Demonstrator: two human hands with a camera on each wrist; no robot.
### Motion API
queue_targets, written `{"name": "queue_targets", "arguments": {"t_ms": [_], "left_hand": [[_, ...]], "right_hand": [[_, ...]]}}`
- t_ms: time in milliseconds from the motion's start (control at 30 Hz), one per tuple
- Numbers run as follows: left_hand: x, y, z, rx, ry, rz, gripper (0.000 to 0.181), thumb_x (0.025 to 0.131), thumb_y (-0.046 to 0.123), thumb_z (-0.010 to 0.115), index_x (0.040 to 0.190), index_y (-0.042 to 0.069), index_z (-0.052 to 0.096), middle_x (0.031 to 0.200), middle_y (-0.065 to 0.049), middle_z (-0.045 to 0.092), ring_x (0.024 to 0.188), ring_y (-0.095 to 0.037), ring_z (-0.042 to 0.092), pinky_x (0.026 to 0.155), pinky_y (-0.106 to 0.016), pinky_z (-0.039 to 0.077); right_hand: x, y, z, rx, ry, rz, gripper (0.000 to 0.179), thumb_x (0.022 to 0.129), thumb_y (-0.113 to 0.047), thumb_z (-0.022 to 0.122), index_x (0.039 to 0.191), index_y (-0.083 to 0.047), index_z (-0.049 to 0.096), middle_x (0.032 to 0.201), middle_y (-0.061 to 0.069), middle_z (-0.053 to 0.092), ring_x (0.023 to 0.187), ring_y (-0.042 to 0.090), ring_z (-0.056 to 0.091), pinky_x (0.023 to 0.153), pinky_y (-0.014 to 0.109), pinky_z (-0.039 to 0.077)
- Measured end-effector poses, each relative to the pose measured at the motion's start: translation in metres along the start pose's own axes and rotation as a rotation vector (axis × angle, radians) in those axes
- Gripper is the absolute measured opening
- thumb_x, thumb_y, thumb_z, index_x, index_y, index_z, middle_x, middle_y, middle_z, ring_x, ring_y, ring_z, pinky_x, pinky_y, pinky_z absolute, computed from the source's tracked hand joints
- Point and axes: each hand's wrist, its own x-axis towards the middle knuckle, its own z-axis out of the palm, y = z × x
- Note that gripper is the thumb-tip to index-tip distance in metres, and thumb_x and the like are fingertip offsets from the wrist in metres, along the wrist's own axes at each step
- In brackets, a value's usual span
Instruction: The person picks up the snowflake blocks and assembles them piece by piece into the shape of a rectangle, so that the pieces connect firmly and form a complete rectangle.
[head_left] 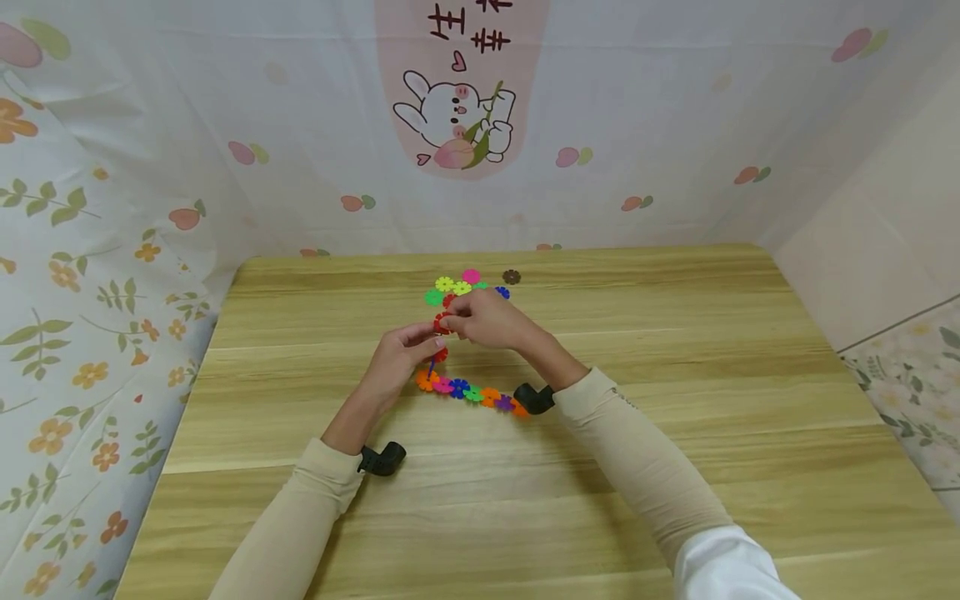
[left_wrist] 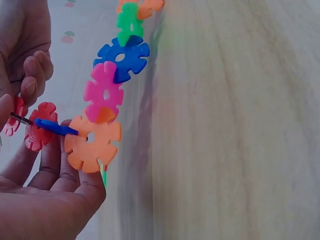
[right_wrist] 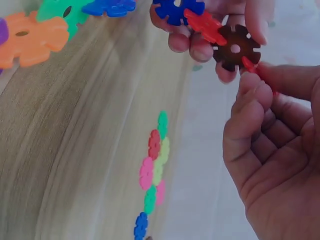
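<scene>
Wood-grained, the worktop (head_left: 675, 333) spreads below. My right grip (head_left: 491, 319) pinches a red notched disc (head_left: 440, 321) touching the brown disc (right_wrist: 235, 40) that my left grip (head_left: 393, 358) holds pinched. From it, a multicoloured chain of linked discs (head_left: 459, 388) trails to my right; farther away lie other notched discs (head_left: 445, 284), before a cloth (head_left: 637, 100) printed with a rabbit (head_left: 438, 108).

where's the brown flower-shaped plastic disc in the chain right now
In the right wrist view, the brown flower-shaped plastic disc is at upper right, just above the right hand, between two red flower-shaped plastic discs.
</scene>
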Motion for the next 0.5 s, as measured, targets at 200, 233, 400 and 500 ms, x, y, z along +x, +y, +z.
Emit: {"name": "queue_targets", "arguments": {"t_ms": [200,233,400,500], "left_hand": [[0.001,-0.001,-0.001,-0.058,0.042,-0.018,0.041,0.097,0.016,0.06,0.136,0.006,0.052,0.109,-0.01,0.062,0.093,-0.015,0.06,0.082,-0.025,0.051],[0.001,-0.001,-0.001,-0.057,0.047,-0.018,0.042,0.097,0.015,0.059,0.137,0.007,0.052,0.107,-0.008,0.062,0.093,-0.016,0.06,0.083,-0.025,0.051],[0.0,-0.002,-0.004,-0.056,0.06,-0.002,0.035,0.097,0.014,0.059,0.131,0.006,0.054,0.102,-0.004,0.062,0.094,-0.019,0.061,0.084,-0.028,0.051],[0.0,0.0,-0.005,-0.073,0.058,0.011,0.031,0.096,0.014,0.06,0.125,0.004,0.055,0.1,-0.004,0.063,0.092,-0.019,0.062,0.084,-0.029,0.052]], "right_hand": [[0.001,0.016,-0.009,0.22,0.02,0.068,0.035,0.101,-0.026,0.053,0.088,0.003,0.069,0.07,0.014,0.06,0.065,0.04,0.057,0.061,0.04,0.052],[0.001,0.02,-0.012,0.262,0.037,0.086,0.035,0.101,-0.026,0.052,0.092,0.004,0.069,0.074,0.017,0.061,0.068,0.041,0.058,0.065,0.045,0.054],[0.001,0.039,-0.024,0.404,0.117,0.157,0.033,0.101,-0.02,0.051,0.118,0.005,0.065,0.085,0.022,0.063,0.068,0.028,0.06,0.079,0.054,0.055],[0.003,0.051,-0.03,0.43,0.145,0.196,0.034,0.101,-0.018,0.051,0.125,0.003,0.062,0.089,0.023,0.064,0.068,0.021,0.061,0.078,0.048,0.056]]}}
